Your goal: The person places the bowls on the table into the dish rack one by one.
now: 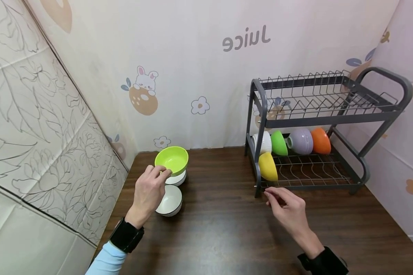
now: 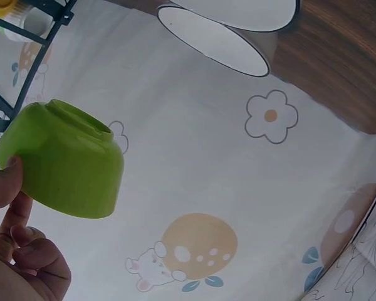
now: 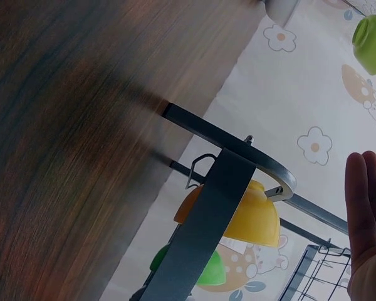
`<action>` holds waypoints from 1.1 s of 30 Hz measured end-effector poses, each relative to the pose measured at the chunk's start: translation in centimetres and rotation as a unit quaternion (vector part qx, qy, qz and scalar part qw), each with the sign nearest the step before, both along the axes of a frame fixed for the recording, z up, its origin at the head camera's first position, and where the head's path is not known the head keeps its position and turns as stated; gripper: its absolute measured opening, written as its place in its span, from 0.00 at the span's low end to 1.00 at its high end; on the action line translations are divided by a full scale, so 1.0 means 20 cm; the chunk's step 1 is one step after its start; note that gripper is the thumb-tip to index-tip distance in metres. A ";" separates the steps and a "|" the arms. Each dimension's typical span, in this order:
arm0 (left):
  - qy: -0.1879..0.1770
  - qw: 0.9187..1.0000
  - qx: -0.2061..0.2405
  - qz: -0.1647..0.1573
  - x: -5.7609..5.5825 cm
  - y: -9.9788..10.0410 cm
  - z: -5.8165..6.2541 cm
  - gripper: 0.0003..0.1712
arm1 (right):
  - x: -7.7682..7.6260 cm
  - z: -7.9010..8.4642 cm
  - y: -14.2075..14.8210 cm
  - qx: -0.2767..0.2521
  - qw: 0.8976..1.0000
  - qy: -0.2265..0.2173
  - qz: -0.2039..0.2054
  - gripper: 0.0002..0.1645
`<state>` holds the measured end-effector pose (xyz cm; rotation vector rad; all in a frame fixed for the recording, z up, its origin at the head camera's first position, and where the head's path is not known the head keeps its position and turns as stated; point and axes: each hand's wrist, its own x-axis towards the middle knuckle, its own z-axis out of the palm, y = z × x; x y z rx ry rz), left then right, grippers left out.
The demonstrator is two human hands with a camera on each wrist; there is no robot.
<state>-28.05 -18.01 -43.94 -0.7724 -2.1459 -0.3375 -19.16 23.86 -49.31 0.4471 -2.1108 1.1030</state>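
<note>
My left hand [image 1: 150,194] pinches the rim of a lime green bowl [image 1: 172,158], thumb on one side and fingers on the other. In the left wrist view the green bowl [image 2: 66,163] is tilted, its foot ring up. Beneath it in the head view, a white bowl [image 1: 177,178] is partly hidden. A second white bowl [image 1: 169,200], dark-rimmed, stands nearer on the table. My right hand [image 1: 289,209] hovers by the front left corner of the dish rack [image 1: 313,123], holding nothing. The nearest bowl to it is yellow [image 1: 268,167].
On the rack's lower tier sit a white bowl [image 1: 264,143], a green bowl [image 1: 279,143], a lavender bowl [image 1: 301,141] and an orange bowl [image 1: 321,141]. The wooden table [image 1: 213,225] meets a patterned back wall [image 1: 199,68]. A lined panel [image 1: 48,107] borders the left side.
</note>
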 end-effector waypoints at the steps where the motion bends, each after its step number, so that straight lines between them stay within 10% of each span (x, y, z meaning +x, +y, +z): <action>1: 0.001 1.000 -0.001 0.000 0.00 0.00 0.00 0.08 | 0.00 0.00 0.00 0.000 1.000 -0.001 -0.001 0.18; 33: 0.033 0.998 -0.027 -0.038 0.05 0.12 0.09 0.11 | 0.01 0.00 0.00 0.000 1.000 -0.001 -0.002 0.18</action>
